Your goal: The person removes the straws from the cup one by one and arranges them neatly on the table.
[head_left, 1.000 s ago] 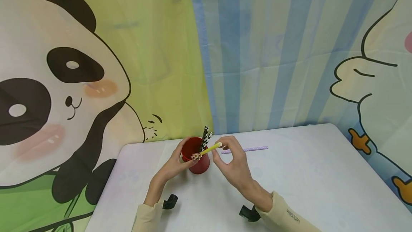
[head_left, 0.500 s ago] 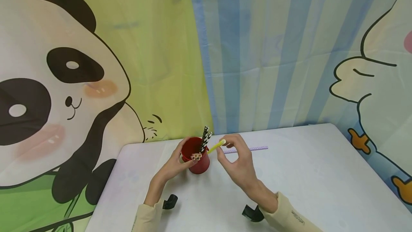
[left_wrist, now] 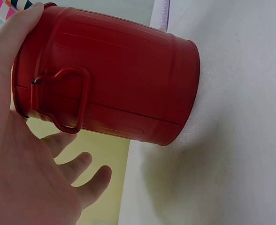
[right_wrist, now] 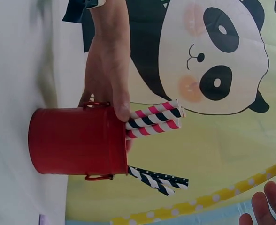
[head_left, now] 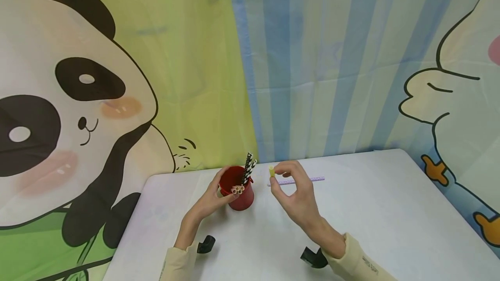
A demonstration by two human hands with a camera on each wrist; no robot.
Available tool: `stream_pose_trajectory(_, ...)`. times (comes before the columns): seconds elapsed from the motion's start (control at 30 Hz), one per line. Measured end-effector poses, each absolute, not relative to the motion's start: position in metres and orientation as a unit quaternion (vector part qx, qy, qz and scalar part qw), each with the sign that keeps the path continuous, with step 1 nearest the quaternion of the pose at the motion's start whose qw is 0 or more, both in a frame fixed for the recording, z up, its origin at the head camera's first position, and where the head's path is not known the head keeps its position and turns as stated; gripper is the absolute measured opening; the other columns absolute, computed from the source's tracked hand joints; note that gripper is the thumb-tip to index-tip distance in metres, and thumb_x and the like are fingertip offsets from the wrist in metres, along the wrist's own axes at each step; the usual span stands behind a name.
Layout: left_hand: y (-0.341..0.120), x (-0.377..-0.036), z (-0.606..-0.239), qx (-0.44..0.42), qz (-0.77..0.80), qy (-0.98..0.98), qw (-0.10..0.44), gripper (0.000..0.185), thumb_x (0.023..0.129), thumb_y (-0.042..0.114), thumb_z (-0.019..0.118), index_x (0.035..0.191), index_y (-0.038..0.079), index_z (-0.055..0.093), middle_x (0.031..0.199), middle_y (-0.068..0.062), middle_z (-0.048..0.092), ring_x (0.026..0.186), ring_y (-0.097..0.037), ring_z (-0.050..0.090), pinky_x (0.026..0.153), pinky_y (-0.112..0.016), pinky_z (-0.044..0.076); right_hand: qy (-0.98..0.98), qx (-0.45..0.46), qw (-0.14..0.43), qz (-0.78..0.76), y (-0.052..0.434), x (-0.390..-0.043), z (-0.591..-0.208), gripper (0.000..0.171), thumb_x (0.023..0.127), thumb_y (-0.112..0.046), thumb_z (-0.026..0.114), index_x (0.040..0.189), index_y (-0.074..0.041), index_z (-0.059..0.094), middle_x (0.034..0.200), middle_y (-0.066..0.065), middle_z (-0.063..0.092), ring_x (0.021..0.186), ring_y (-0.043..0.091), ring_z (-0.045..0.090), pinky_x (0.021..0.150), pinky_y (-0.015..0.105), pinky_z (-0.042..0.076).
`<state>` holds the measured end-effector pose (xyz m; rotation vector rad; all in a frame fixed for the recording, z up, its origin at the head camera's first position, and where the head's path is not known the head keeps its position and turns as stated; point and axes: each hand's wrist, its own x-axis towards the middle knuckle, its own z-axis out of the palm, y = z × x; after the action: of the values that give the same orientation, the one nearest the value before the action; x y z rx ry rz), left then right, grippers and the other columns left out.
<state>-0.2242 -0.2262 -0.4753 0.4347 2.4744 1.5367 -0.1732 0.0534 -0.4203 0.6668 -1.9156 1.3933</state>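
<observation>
1. The right hand (head_left: 294,194) pinches a yellow straw (head_left: 271,171) between thumb and forefinger, with the other fingers loosely curled. The straw points almost end-on at the head camera, held in the air just right of the red tin (head_left: 238,192).
2. That straw looks like paper — light, fairly stiff, easy to crush or kink. A soft pinch near the end, as now, seems right to me.
3. The left hand (head_left: 208,200) is wrapped round the tin, thumb on the rim by the handle (left_wrist: 67,101). It looks like thin metal — light, likely to tip unless steadied.
4. Striped straws (right_wrist: 154,119) and dark patterned ones (right_wrist: 159,180) already stick out of the mouth, crowding the opening beside the fingertips.
5. Beyond the right fingers a purple straw (head_left: 302,180) lies flat on the white table (head_left: 371,211), well apart from the tin.
</observation>
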Motion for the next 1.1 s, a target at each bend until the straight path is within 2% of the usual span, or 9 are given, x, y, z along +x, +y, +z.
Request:
stream_pose_trajectory(0.2, -0.227, -0.225, -0.477, 0.148, 0.520, 0.835, 0.097, 0.090, 0.090, 0.020, 0.075, 0.160, 0.020, 0.020, 0.161, -0.009, 0.031, 0.152, -0.034, 0.023, 0.119, -0.069, 0.018, -0.745, 0.267, 0.325, 0.518, 0.057, -0.176, -0.422, 0.023, 0.085, 0.000, 0.069, 0.103, -0.013, 0.066, 0.105, -0.001, 0.064, 0.100, 0.015, 0.058, 0.086, 0.029, 0.050)
stream_pose_trajectory(0.33, -0.226, -0.225, -0.477, 0.148, 0.522, 0.835, 0.096, 0.090, 0.090, 0.021, 0.076, 0.160, 0.020, 0.020, 0.160, -0.008, 0.032, 0.152, -0.033, 0.024, 0.119, -0.069, 0.017, -0.772, 0.270, 0.306, 0.487, 0.059, -0.177, -0.425, 0.020, 0.086, -0.003, 0.069, 0.102, -0.014, 0.065, 0.104, -0.003, 0.063, 0.101, 0.013, 0.058, 0.092, 0.026, 0.049)
stream_pose_trajectory(0.43, -0.226, -0.225, -0.477, 0.150, 0.522, 0.834, 0.096, 0.091, 0.089, 0.021, 0.076, 0.160, 0.019, 0.020, 0.160, -0.009, 0.033, 0.151, -0.034, 0.025, 0.119, -0.069, 0.017, -0.799, 0.264, 0.291, 0.455, 0.060, -0.177, -0.428, 0.017, 0.086, -0.008, 0.069, 0.101, -0.016, 0.064, 0.104, -0.006, 0.062, 0.103, 0.012, 0.058, 0.094, 0.028, 0.050)
stream_pose_trajectory(0.63, -0.226, -0.224, -0.476, 0.143, 0.522, 0.835, 0.098, 0.091, 0.089, 0.022, 0.077, 0.160, 0.021, 0.020, 0.160, -0.007, 0.033, 0.151, -0.033, 0.025, 0.119, -0.069, 0.017, -0.823, 0.271, 0.298, 0.400, 0.061, -0.180, -0.435, 0.014, 0.084, -0.009, 0.067, 0.095, -0.016, 0.063, 0.102, -0.005, 0.061, 0.101, 0.014, 0.058, 0.088, 0.035, 0.052)
stream_pose_trajectory(0.87, -0.226, -0.225, -0.477, 0.141, 0.526, 0.833, 0.096, 0.091, 0.088, 0.020, 0.077, 0.160, 0.019, 0.021, 0.159, -0.006, 0.034, 0.151, -0.033, 0.025, 0.119, -0.070, 0.018, -0.840, 0.297, 0.305, 0.336, 0.062, -0.189, -0.445, 0.014, 0.081, -0.009, 0.065, 0.092, -0.016, 0.061, 0.099, -0.004, 0.059, 0.089, 0.014, 0.055, 0.076, 0.033, 0.049)
stream_pose_trajectory(1.1, -0.226, -0.226, -0.480, 0.141, 0.534, 0.829, 0.087, 0.090, 0.088, 0.017, 0.077, 0.159, 0.018, 0.023, 0.157, -0.005, 0.037, 0.149, -0.033, 0.028, 0.118, -0.070, 0.018, -0.857, 0.303, 0.296, 0.293, 0.063, -0.194, -0.453, 0.014, 0.079, -0.011, 0.065, 0.091, -0.017, 0.061, 0.096, -0.004, 0.059, 0.084, 0.014, 0.054, 0.073, 0.033, 0.048)
